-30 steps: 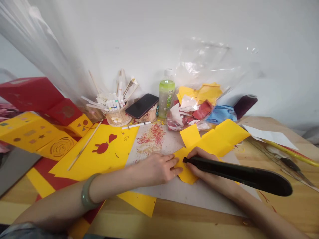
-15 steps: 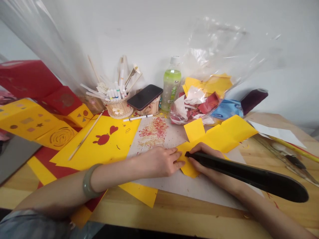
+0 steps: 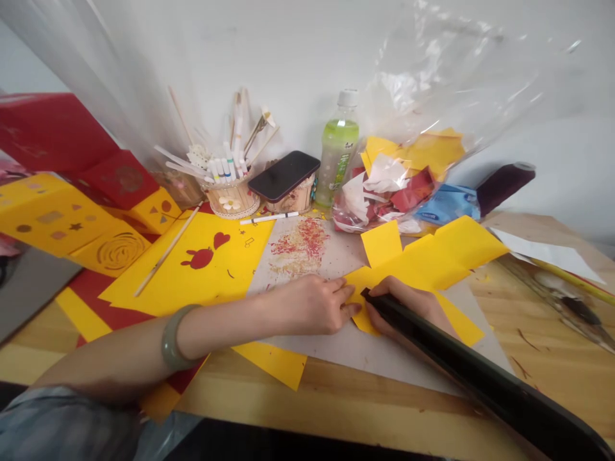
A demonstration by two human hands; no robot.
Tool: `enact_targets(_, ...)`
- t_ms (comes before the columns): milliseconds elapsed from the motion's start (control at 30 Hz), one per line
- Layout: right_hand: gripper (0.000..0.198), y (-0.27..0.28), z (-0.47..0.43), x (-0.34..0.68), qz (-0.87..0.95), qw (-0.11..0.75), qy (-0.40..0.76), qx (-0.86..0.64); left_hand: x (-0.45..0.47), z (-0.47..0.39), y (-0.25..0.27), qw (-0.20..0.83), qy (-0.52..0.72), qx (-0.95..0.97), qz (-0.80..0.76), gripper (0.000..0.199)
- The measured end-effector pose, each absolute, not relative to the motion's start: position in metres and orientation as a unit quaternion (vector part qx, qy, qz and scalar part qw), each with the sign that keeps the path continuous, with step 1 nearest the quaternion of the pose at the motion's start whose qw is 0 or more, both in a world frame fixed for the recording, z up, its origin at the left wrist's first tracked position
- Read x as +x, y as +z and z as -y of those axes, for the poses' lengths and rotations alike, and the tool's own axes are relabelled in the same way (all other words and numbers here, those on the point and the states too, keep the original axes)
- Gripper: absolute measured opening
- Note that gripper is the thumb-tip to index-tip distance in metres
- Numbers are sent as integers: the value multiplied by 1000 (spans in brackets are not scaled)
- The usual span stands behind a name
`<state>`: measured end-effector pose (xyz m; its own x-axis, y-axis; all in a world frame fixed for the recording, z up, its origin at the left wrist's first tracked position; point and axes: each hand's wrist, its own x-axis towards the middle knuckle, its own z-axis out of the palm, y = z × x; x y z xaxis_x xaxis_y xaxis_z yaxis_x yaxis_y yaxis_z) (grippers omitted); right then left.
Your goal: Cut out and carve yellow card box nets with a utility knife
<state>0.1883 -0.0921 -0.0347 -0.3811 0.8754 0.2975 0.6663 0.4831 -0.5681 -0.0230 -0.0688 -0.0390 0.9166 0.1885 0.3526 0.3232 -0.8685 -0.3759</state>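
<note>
A folded yellow paper cutout [image 3: 423, 261] with flaps lies on a grey-white sheet [image 3: 331, 355]. My left hand [image 3: 319, 306] presses on its left edge with fingers apart, holding nothing. My right hand [image 3: 416, 301] grips a long black tool [image 3: 461, 355] with a narrow squared end, which touches or sits just above the yellow paper close to my left fingertips. Its kind is not clear, and its wide rear part runs toward the lower right corner. My right fingers are partly hidden behind it.
Yellow sheets [image 3: 225, 240] with red shapes lie left, a thin stick [image 3: 168, 250] across them. Behind stand a marker basket [image 3: 233, 198], a phone [image 3: 284, 174] on another basket, a green drink bottle [image 3: 339, 150] and a clear bag of scraps [image 3: 403, 186]. Decorated paper boxes [image 3: 57, 218] stand far left.
The black tool's rear end has swung down toward the lower right as my right hand tilted. My left hand stays on the paper. The whole view has shifted slightly.
</note>
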Motion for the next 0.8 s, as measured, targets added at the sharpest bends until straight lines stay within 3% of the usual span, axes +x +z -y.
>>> enact_targets(300,2,-41,90,193,824,319,188,-429,-22,67,-40,201,-129,-960,148,19)
enact_targets(800,4,-22,90,196,833,252,234,-433,-22,65,-41,183,-137,-962,150,16)
